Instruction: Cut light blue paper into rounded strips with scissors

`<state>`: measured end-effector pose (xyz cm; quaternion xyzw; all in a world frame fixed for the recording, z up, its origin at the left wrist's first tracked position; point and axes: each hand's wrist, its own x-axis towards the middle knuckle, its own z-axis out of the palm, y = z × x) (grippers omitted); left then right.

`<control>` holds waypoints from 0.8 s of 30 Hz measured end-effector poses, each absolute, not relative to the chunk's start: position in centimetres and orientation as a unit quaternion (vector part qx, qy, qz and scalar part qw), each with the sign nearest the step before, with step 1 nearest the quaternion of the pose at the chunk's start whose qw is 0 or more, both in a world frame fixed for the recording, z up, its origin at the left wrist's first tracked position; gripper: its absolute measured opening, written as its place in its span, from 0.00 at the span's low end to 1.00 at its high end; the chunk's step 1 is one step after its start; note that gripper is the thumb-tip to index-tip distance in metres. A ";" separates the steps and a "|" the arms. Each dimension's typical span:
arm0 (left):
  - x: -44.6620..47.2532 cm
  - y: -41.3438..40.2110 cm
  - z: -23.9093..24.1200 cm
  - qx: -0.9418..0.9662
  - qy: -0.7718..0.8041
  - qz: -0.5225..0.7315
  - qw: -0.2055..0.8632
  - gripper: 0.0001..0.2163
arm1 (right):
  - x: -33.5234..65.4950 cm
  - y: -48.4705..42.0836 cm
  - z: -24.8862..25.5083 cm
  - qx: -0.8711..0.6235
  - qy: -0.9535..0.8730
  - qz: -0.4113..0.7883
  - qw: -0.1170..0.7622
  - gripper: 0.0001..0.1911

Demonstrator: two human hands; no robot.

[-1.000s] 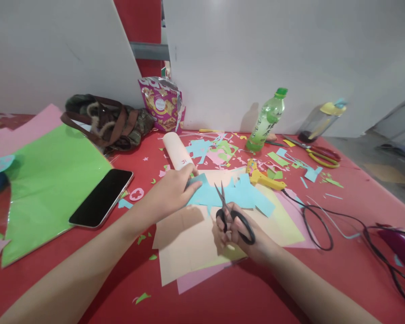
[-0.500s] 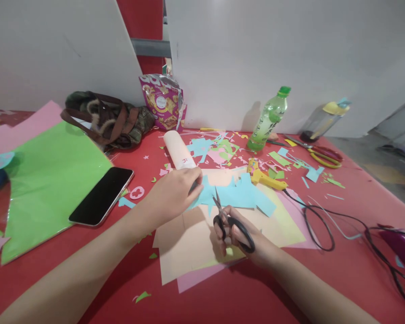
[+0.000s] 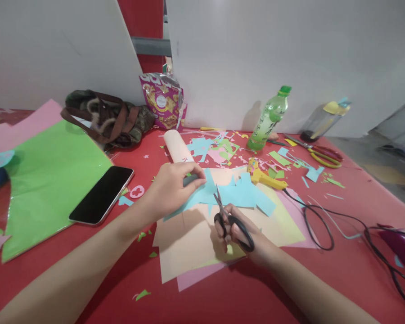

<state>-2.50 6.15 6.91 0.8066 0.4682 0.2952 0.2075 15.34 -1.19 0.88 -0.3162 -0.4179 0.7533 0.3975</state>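
Note:
My left hand [image 3: 172, 186] is closed in a pinch, thumb and fingers on the edge of a light blue paper piece [image 3: 192, 198]. Whether that piece joins the other jagged light blue paper [image 3: 243, 195] to its right, I cannot tell. In my right hand [image 3: 256, 236] is a pair of black-handled scissors [image 3: 241, 233], its fingers through the loops. The narrow blades point up and away, slightly parted, over the blue paper. Beneath lie stacked peach sheets [image 3: 185, 252], with yellow and pink sheets showing at their edges.
A phone [image 3: 101, 195] lies on a green sheet [image 3: 50, 175] at left. Behind are a bag [image 3: 111, 119], a snack packet [image 3: 164, 101], a pale cylinder [image 3: 177, 146] and a green bottle [image 3: 270, 119]. A corded yellow glue gun [image 3: 270, 180], red-and-yellow-handled scissors [image 3: 326, 157] and paper scraps lie right.
My left hand has shifted slightly left and its pinch now shows on the blue paper, whose left part has come into view below the hand. My right hand and the scissors have barely moved.

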 end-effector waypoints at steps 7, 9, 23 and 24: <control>-1.9 5.8 6.3 0.814 0.433 0.287 0.259 0.04 | 15.2 -0.6 0.5 -0.400 -0.358 0.668 0.516 0.19; -1.5 5.5 6.1 0.841 0.397 0.257 0.263 0.03 | 15.4 -0.3 0.4 -0.429 -0.351 0.633 0.541 0.18; -0.9 5.3 4.5 0.849 0.387 0.176 0.314 0.10 | 15.7 0.2 0.7 -0.506 -0.365 0.515 0.588 0.18; -1.2 5.6 4.6 0.842 0.405 0.172 0.313 0.12 | 15.8 0.3 0.7 -0.513 -0.363 0.497 0.598 0.18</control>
